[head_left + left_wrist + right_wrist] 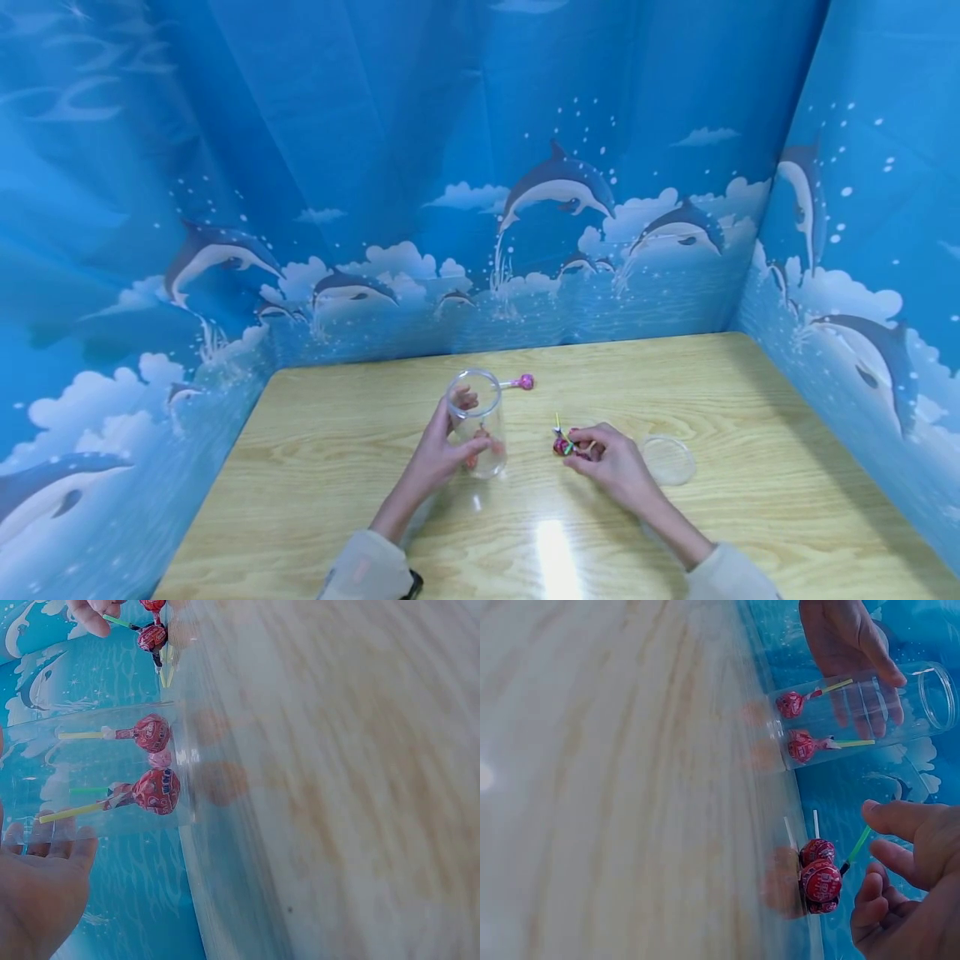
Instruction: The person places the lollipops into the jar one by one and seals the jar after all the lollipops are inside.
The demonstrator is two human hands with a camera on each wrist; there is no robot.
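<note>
A clear plastic jar (487, 417) stands upright without its lid, and my left hand (444, 442) holds its side with fingers and thumb around it. Inside, red-wrapped lollipops (156, 790) rest at the bottom, their yellow and green sticks pointing up. To the right of the jar, a small cluster of red-wrapped lollipops (821, 881) sits on the table. My right hand (611, 460) is beside that cluster. Its thumb and index finger stand apart at the end of a green stick (859, 846); no firm pinch shows.
Behind the jar, a single pink-purple lollipop (527, 382) lies on the wooden table (315, 450). A round clear lid (670, 461) lies to the right, close to my right wrist. Blue dolphin-print curtains (420, 167) border the table's back and sides.
</note>
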